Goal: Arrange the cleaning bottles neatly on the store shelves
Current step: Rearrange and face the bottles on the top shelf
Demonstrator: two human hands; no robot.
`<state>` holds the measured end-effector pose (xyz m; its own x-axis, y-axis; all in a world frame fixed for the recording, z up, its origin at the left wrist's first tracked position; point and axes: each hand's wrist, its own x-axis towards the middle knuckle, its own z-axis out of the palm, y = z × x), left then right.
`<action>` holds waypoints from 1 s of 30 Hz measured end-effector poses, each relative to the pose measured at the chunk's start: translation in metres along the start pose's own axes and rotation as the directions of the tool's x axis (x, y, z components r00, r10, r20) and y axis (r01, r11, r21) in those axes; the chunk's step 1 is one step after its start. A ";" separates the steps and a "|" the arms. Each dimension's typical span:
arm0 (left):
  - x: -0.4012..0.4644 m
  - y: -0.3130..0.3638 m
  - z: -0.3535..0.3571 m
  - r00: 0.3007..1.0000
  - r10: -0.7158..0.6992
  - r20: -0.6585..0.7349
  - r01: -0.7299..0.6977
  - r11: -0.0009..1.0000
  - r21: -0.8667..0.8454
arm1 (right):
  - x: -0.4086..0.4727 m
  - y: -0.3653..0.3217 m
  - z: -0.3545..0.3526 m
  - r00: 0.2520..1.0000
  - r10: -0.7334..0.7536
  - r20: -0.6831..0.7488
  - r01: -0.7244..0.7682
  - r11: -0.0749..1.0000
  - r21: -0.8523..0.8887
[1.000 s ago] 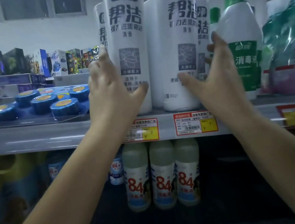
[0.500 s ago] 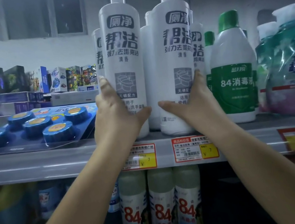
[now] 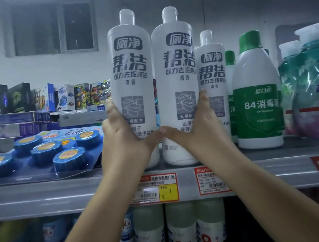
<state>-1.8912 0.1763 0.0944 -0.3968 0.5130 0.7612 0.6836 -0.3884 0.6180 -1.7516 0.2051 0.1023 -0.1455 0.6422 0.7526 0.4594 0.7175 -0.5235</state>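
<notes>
Two tall white toilet-cleaner bottles stand side by side at the front of the grey shelf (image 3: 42, 196). My left hand (image 3: 125, 138) grips the left bottle (image 3: 132, 73) round its lower half, thumb across the front. My right hand (image 3: 194, 130) grips the right bottle (image 3: 177, 73) the same way. The two thumbs meet between the bottles. A third white bottle (image 3: 211, 68) of the same kind stands behind on the right, partly hidden.
A green-and-white 84 disinfectant bottle (image 3: 258, 102) stands right of the white ones, then teal detergent bottles (image 3: 314, 88). A blister pack of blue toilet blocks (image 3: 42, 151) lies on the left. Pale 84 bottles (image 3: 182, 234) fill the shelf below. Price tags (image 3: 156, 189) hang on the shelf edge.
Both hands have closed inward and down on the two front bottles, pressing them together until the thumbs meet. The view has drawn back and tilted up, showing the bottle caps.
</notes>
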 end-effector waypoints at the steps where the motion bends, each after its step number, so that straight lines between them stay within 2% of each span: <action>1: -0.001 0.000 0.000 1.000 0.002 -0.010 -0.001 1.000 0.030 | -0.001 -0.001 0.001 1.000 0.001 0.003 -0.001 1.000 -0.012; 5: -0.002 -0.003 -0.007 0.998 0.004 -0.063 0.002 0.995 0.095 | -0.002 -0.005 0.002 1.000 0.006 0.001 -0.006 1.000 -0.021; 13: 0.002 -0.009 -0.014 1.000 0.007 0.004 -0.007 1.000 0.021 | -0.004 -0.005 0.003 1.000 0.015 -0.010 -0.015 1.000 0.014; 21: 0.001 -0.008 -0.015 1.000 0.027 0.010 -0.027 1.000 0.004 | -0.006 -0.005 0.002 1.000 0.010 -0.024 -0.010 1.000 -0.015; 25: -0.001 -0.006 -0.013 1.000 0.013 -0.013 -0.013 1.000 0.015 | -0.006 -0.003 0.000 1.000 0.005 0.003 -0.005 1.000 0.024; 28: -0.013 0.001 -0.008 0.985 0.133 -0.107 -0.125 0.989 0.077 | -0.003 0.002 -0.004 1.000 0.002 0.012 -0.004 0.993 0.122; 30: -0.025 0.009 -0.002 0.942 0.264 -0.208 -0.269 0.963 0.002 | -0.002 0.004 -0.012 1.000 0.002 -0.015 0.000 0.986 0.164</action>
<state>-1.8767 0.1585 0.0816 -0.3207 0.2216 0.9209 0.7662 -0.5108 0.3898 -1.7387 0.2035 0.1033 -0.1314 0.6396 0.7574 0.3092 0.7524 -0.5817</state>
